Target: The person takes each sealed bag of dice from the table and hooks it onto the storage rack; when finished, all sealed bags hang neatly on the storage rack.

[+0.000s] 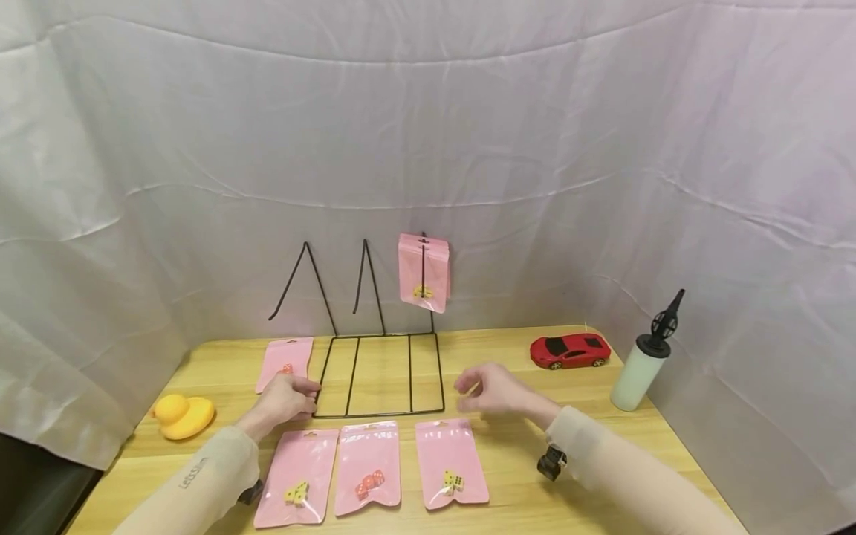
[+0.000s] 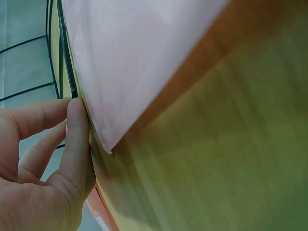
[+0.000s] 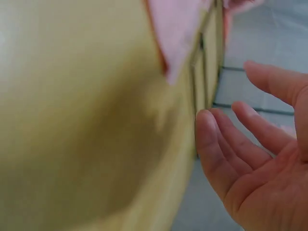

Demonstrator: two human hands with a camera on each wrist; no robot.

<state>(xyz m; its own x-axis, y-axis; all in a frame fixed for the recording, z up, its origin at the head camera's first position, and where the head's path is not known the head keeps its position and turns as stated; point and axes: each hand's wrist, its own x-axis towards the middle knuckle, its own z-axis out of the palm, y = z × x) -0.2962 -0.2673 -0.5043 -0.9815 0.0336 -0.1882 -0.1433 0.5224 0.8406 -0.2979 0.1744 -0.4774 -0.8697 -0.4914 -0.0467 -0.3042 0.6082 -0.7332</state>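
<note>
A black wire display rack [image 1: 374, 414] stands on the wooden table, three long prongs rising at its back. At the rack's front left corner my left hand [image 1: 287, 397] pinches the base wire [image 2: 68, 57] between thumb and finger. My right hand [image 1: 495, 390] hovers just off the rack's right side, fingers loosely bent and apart, holding nothing. Pink pouches [image 1: 423, 271] hang from the right prong; the other two prongs are bare. In front of the rack lie three pink pouches: one with yellow dice [image 1: 297, 461], one with red dice [image 1: 368, 453], another with yellow dice [image 1: 451, 449].
Another pink pouch [image 1: 287, 353] lies left of the rack, partly hidden by my left hand. A yellow rubber duck [image 1: 183, 417] sits at the far left. Toward the back right are a red toy car [image 1: 571, 351] and a hand pump [image 1: 638, 375]. Pale curtains [image 1: 334, 134] surround the table.
</note>
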